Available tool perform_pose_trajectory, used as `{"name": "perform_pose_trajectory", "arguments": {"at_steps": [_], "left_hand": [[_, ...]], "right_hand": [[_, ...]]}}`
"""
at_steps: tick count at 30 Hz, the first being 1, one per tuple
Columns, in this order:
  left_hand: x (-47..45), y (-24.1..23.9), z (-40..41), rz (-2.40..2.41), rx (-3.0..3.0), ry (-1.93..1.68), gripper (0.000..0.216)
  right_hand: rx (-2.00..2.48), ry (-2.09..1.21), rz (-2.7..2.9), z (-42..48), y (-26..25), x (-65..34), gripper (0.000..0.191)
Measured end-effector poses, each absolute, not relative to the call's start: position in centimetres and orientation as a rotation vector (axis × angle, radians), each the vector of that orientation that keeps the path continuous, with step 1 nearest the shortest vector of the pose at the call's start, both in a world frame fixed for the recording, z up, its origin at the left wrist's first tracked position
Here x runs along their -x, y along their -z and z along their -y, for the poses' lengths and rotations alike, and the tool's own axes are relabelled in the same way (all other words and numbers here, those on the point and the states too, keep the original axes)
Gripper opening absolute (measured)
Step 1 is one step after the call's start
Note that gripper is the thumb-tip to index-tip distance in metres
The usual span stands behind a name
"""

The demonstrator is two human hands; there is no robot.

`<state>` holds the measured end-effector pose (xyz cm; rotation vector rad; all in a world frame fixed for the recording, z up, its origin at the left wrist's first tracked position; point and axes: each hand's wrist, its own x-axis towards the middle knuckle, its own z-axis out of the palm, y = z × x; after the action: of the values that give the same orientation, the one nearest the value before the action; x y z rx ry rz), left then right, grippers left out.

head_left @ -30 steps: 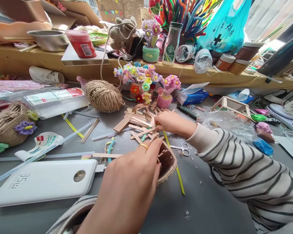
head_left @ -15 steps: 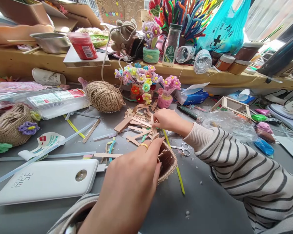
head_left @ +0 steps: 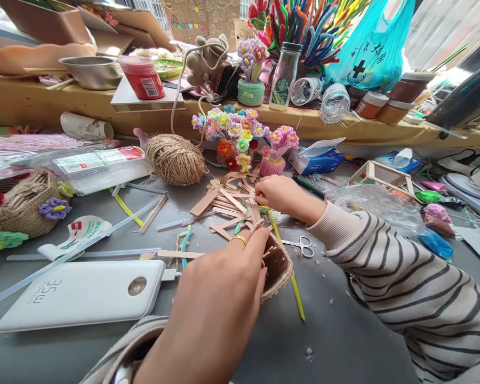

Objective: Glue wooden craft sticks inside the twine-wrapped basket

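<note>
My left hand is closed on the rim of a small twine-wrapped basket, thumb and fingers pinching its near-left side. The hand hides much of the basket; its dark inside opens toward the right. Beyond it, my right hand rests at the right edge of a heap of wooden craft sticks, fingers curled down. Whatever is between those fingertips is hidden. A yellow-green pipe cleaner runs along the basket's right side, and small scissors lie just past it.
At the left are a white power bank, a glue-stick pack and a twine basket with flowers. Behind the sticks stand a ball of twine and pipe-cleaner flowers. Crumpled clear plastic lies right, near my sleeve.
The whole view has shifted slightly right as the head moved. My left hand keeps its hold on the basket; my right hand stays at the stick heap, where some sticks have moved a little.
</note>
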<state>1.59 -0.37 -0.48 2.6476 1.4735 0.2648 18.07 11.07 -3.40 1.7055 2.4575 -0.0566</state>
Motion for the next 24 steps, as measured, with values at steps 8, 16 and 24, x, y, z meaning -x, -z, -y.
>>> {"name": "perform_pose_trajectory", "arguments": {"at_steps": [8,16,24], "left_hand": [[-1.6,0.2,0.3,-1.418,-2.598,-0.215,0.034],[-1.6,0.1,0.4,-1.416,-2.594,-0.216,0.034],[-1.8,-0.1,0.4,-1.405,-2.642,-0.207,0.014]], "right_hand": [[-1.875,0.022,-2.701,-8.5,1.0,-21.2,0.022],[-2.18,-0.126,-2.877,0.0,-4.2,-24.7,0.019],[-2.14,0.146,-3.0,3.8,-4.0,-21.4,0.018]]}}
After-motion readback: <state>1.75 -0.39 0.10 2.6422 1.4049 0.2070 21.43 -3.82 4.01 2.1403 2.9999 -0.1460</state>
